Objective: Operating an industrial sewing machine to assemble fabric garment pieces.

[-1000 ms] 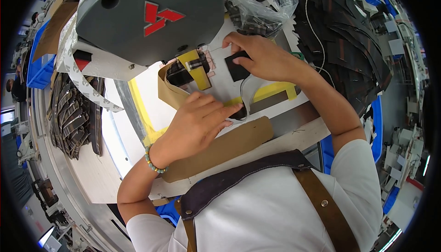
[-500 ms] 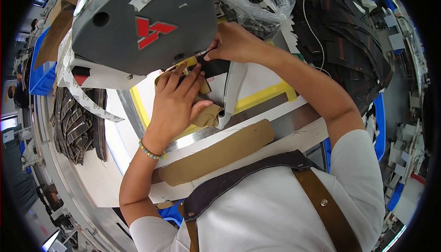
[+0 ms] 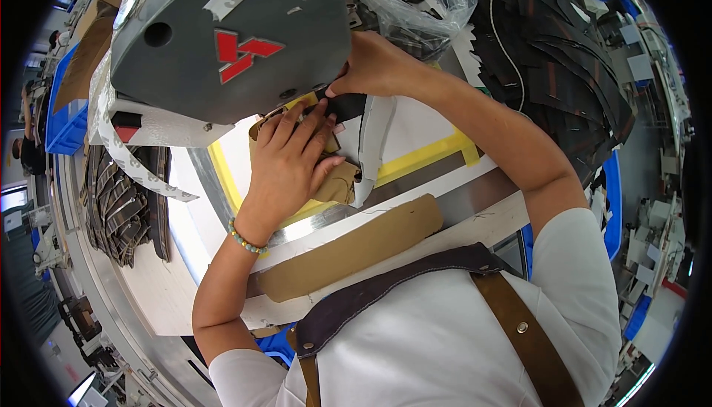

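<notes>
In the middle of the frame, the left hand point(image 3: 285, 158) lies palm down with its fingers slightly apart, over the tan piece point(image 3: 337, 184) and the black piece point(image 3: 347, 107). The right hand point(image 3: 374, 66), upper middle, has its thumb at the edge of the black piece; its other fingertips are partly hidden, so one cannot tell whether it grips. The two hands are near each other, below the grey machine head point(image 3: 297, 28). A pale curved strip point(image 3: 377, 136) borders the black piece on its right side.
</notes>
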Demonstrator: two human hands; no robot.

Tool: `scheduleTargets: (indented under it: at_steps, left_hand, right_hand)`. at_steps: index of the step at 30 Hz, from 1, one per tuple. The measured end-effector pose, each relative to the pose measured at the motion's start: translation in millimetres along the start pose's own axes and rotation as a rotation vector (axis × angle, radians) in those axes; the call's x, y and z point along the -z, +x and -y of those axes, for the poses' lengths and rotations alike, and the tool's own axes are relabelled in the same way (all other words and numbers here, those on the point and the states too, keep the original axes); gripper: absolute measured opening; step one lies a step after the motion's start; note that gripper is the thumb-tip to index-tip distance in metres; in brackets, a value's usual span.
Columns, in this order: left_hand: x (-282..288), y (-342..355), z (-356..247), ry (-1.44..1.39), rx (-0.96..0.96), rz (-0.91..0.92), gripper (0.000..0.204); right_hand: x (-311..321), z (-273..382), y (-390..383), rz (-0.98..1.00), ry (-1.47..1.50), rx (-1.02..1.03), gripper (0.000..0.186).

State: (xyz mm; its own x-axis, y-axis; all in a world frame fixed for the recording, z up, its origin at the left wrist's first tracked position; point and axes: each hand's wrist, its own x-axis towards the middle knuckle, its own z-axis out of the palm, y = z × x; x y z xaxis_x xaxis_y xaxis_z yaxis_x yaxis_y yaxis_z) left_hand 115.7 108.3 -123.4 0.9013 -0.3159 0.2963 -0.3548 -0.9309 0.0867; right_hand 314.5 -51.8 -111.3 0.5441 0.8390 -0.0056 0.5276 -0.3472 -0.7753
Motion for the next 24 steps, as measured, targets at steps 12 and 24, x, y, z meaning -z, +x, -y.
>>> scheduleTargets:
  at_steps: [12,24]
  left_hand:
    - [-6,3,0,-0.104,0.034,-0.062,0.047]
    - [-6,4,5,-0.141,0.061,-0.091,0.043]
  right_hand:
    - [1,4,-30,-0.247,-0.229,0.369,0.015]
    - [-5,-40,-59,-0.003,-0.513,0.692,0.046]
